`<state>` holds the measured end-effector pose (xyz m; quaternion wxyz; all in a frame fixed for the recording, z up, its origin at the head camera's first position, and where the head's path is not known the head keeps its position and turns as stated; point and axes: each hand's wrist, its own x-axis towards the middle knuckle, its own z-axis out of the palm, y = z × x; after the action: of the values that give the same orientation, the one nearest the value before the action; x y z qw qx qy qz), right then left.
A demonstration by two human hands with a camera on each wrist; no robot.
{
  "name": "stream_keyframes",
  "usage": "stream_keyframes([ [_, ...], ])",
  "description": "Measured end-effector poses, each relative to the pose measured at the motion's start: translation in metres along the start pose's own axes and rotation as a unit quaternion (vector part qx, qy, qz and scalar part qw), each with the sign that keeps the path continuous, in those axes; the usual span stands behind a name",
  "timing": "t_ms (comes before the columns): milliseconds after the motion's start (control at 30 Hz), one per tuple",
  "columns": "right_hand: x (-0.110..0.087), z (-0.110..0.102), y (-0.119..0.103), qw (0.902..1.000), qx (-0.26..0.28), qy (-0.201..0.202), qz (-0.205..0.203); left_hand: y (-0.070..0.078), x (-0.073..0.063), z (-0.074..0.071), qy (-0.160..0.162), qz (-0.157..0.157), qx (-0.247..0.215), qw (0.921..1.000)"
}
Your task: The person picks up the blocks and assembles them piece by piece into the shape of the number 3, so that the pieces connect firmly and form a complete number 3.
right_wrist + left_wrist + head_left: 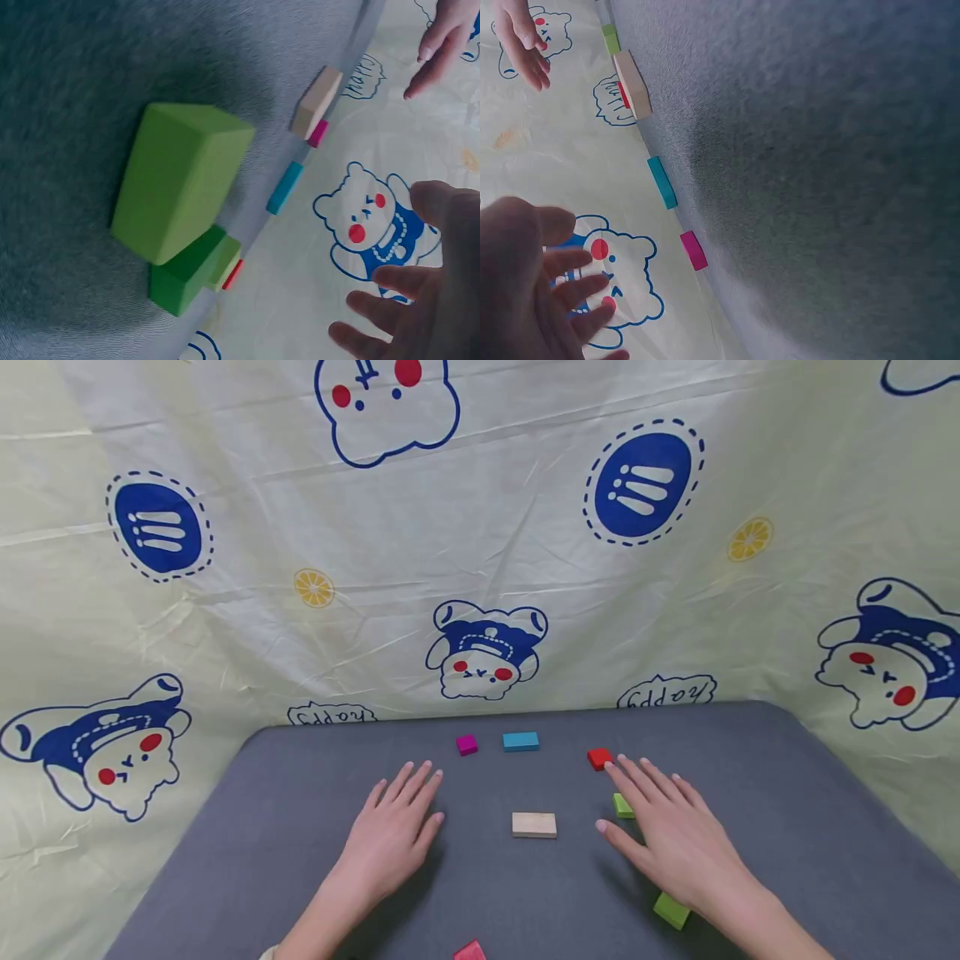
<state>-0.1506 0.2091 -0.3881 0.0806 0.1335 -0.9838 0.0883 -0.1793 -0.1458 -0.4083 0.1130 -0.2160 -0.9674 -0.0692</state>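
My left hand [393, 839] hovers palm down over the left part of the grey table, fingers extended and nothing held. Above the right part, my right hand [678, 839] is spread the same way, also holding nothing. Between them lies a beige wooden block [534, 825]. A light green block [623, 806] shows partly beside the right thumb, and a red block [599, 758] sits just past the right fingertips. Under the right wrist lies another green block [671, 910]. A darker green block [184, 277] appears in the right wrist view; the right hand hides it in the head view.
Toward the table's far edge lie a magenta block [467, 744] and a blue block [521, 742]. A pinkish-red block [470, 951] is cut off at the bottom of the head view. Behind the table [300, 777] hangs a printed curtain [480, 543].
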Motion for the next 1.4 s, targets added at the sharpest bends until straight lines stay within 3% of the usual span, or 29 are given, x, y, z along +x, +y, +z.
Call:
stream_keyframes([
  [200,0.008,0.009,0.004,0.9959,0.012,0.053,-0.073,0.001,0.016,0.005,-0.011,0.07,-0.087,0.9937],
  [367,0.017,0.015,0.005,0.9895,0.037,0.073,-0.12,0.001,0.028,0.009,-0.029,0.096,-0.139,0.9852],
  [600,0.028,0.021,0.015,0.9814,0.115,0.041,-0.148,0.006,0.042,0.016,-0.046,0.094,-0.208,0.9726],
  [833,0.031,0.025,0.03,0.9762,0.172,-0.014,-0.132,0.011,0.051,0.028,-0.083,0.087,-0.276,0.9535],
  [967,0.032,0.028,0.036,0.9734,0.182,-0.015,-0.138,0.013,0.055,0.032,-0.1,0.082,-0.292,0.9476],
  [1200,0.032,0.031,0.043,0.9728,0.188,0.007,-0.135,0.019,0.061,0.04,-0.092,0.079,-0.317,0.9408],
  [1400,0.03,0.031,0.044,0.973,0.194,0.005,-0.126,0.029,0.063,0.051,-0.113,0.065,-0.38,0.9157],
])
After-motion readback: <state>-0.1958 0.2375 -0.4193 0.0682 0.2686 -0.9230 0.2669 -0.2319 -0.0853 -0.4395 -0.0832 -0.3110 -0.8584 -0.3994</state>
